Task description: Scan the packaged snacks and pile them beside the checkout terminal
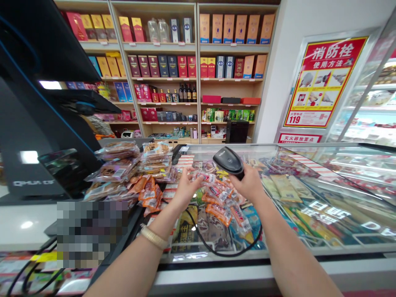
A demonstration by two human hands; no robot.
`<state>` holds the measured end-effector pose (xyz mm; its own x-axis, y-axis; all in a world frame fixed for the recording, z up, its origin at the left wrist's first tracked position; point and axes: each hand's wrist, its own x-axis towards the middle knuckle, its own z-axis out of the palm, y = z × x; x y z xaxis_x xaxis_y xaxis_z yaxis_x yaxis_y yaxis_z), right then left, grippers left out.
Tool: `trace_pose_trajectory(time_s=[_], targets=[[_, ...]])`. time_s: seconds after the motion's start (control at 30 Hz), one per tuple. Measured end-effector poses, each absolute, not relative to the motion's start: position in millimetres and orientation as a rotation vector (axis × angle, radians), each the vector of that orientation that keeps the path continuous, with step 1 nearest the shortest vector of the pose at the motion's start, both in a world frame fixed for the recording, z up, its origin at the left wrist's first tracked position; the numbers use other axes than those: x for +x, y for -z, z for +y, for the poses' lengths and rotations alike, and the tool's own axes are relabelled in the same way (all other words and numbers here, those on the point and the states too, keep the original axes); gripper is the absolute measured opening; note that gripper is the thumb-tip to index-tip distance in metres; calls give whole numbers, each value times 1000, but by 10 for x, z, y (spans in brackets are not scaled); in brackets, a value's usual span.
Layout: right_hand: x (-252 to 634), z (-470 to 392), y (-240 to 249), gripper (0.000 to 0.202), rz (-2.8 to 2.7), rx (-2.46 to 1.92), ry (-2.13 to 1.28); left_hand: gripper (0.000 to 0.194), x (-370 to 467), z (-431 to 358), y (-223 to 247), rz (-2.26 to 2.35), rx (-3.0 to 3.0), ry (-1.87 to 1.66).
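Note:
My right hand (249, 183) is wrapped round the handle of a black barcode scanner (229, 161), whose head points up and left. Between thumb and fingers, my left hand (188, 185) pinches a small clear-and-red snack packet (204, 177), just left of the scanner. Below both hands, several orange-and-clear snack packets (218, 212) lie in a loose pile on the glass top (213, 252). A black cable (216, 253) loops across the glass below them. More orange packets (150, 194) lie to the left, beside stacked bags of flat brown food (156, 159).
A dark checkout machine (31, 136) with screens stands at the left. Packaged goods show through the glass of the long display case (321, 249). Behind it are shelves (167, 48) of boxes and bottles, and a red wall sign (326, 82) at the right.

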<state>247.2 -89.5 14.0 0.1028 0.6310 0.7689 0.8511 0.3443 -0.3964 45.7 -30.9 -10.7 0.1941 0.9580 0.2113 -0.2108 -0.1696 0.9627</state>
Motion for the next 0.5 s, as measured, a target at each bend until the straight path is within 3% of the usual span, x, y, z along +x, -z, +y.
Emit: trace_pose_trajectory(time_s=[0.3,0.5], targets=[[2468,-863,-109,15,-1652,-1360,242,16,552,-193,363,1092,1861,-1263],[2462,-865,-99,16,-1648,-1372,229,28,502,-247,289,1183,2189,-1313]])
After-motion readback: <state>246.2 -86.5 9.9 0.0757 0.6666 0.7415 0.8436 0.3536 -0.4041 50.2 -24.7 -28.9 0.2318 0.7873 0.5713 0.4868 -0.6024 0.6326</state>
